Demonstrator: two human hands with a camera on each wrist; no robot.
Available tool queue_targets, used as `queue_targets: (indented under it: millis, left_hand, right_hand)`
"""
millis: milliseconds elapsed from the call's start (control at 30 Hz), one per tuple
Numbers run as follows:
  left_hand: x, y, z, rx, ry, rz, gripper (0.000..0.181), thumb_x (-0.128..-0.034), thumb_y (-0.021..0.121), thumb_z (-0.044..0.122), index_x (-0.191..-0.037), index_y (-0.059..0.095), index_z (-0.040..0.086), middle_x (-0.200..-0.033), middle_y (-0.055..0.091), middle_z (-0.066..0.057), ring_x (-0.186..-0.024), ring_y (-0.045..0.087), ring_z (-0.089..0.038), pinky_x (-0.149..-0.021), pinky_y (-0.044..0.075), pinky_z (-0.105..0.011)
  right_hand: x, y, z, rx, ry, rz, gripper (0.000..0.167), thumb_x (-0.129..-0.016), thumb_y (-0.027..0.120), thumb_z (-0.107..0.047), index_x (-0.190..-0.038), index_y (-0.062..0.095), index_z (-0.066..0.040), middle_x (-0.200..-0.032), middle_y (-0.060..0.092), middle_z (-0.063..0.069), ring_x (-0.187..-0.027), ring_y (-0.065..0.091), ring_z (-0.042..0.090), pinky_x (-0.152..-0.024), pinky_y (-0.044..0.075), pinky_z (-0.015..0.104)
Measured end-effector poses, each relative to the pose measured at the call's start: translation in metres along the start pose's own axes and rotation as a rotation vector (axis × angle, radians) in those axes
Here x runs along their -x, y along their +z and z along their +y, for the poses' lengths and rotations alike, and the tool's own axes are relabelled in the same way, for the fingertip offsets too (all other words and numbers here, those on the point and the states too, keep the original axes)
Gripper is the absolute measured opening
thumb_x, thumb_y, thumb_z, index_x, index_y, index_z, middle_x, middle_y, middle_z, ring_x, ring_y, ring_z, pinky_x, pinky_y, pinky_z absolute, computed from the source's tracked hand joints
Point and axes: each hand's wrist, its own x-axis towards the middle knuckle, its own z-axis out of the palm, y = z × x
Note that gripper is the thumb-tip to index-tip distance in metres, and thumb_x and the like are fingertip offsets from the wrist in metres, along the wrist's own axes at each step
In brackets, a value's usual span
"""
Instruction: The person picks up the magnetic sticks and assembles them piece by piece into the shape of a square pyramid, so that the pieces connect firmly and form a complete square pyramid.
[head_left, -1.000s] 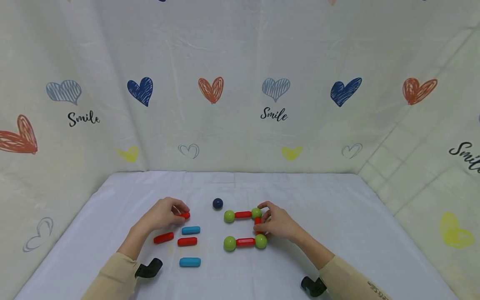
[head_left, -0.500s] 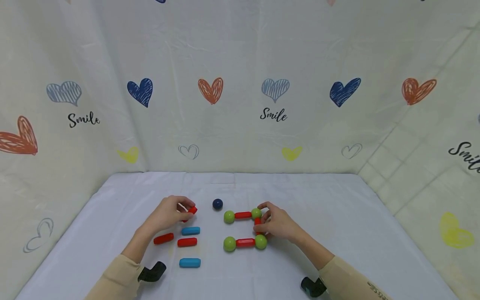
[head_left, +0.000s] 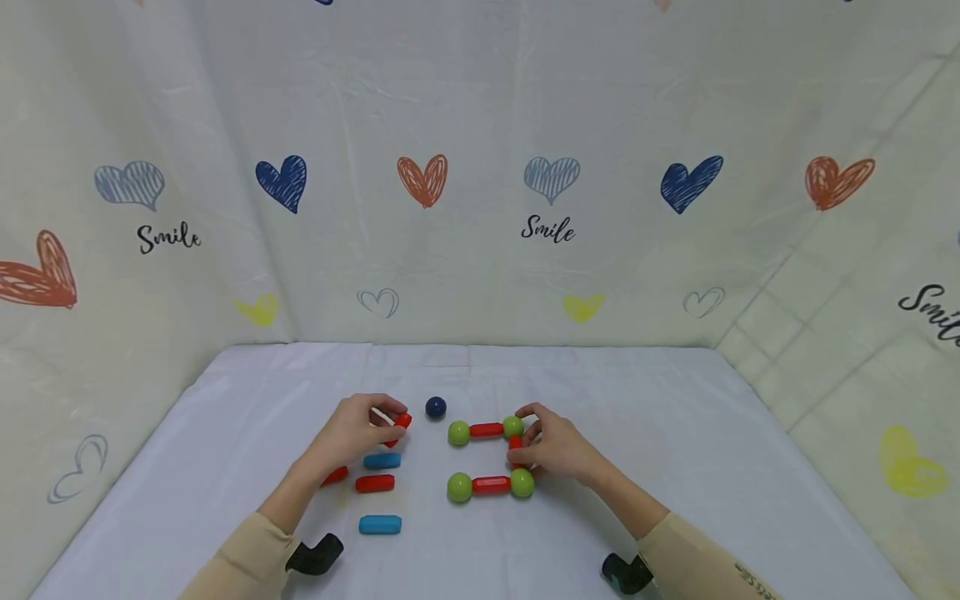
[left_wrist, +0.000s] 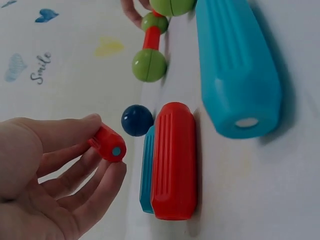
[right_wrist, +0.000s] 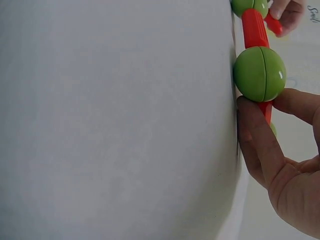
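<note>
My left hand [head_left: 360, 429] pinches a short red magnetic rod [head_left: 403, 420] between thumb and fingers, above the cloth. A small pale disc shows on the end of that rod [left_wrist: 116, 151] in the left wrist view. To the right lies a frame of green balls [head_left: 459, 488] and red rods [head_left: 491, 485], three-sided and open on its left. My right hand [head_left: 555, 446] grips the red rod [head_left: 515, 451] on its right side, fingers near the two green balls there. Part of that rod is hidden behind the fingers.
A dark blue ball [head_left: 436, 407] lies between the left hand and the frame. Nearer are two blue rods [head_left: 380, 524] and a red rod [head_left: 375, 483]; another red rod [head_left: 336, 476] is partly behind the left wrist. A white cloth [head_left: 637, 383] covers the table.
My left hand has lifted the red rod and carried it right, toward the dark blue ball, tilting it on the way. My right hand and the frame have stayed in place.
</note>
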Motion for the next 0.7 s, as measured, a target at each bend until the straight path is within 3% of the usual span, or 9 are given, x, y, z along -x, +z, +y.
queue_targets:
  millis: [333, 700]
  left_hand:
    - [0.001, 0.015, 0.007, 0.083, -0.033, 0.008, 0.029, -0.0889, 0.082, 0.018, -0.116, 0.073, 0.014, -0.100, 0.069, 0.001, -0.084, 0.066, -0.017, -0.071, 0.059, -0.031]
    - [0.002, 0.027, 0.016, 0.193, 0.019, -0.068, 0.030, -0.0917, 0.079, 0.018, -0.119, 0.071, 0.008, -0.102, 0.069, -0.003, -0.083, 0.070, -0.018, -0.076, 0.059, -0.032]
  right_hand:
    - [0.000, 0.000, 0.000, 0.000, 0.000, 0.002, 0.061, -0.085, 0.085, -0.013, -0.136, 0.051, -0.006, -0.092, 0.059, 0.009, -0.076, 0.062, 0.021, -0.067, 0.061, 0.035]
    - [-0.001, -0.001, 0.001, 0.006, -0.019, -0.004, 0.060, -0.085, 0.084, -0.013, -0.135, 0.052, -0.004, -0.091, 0.060, 0.009, -0.073, 0.062, 0.020, -0.065, 0.060, 0.034]
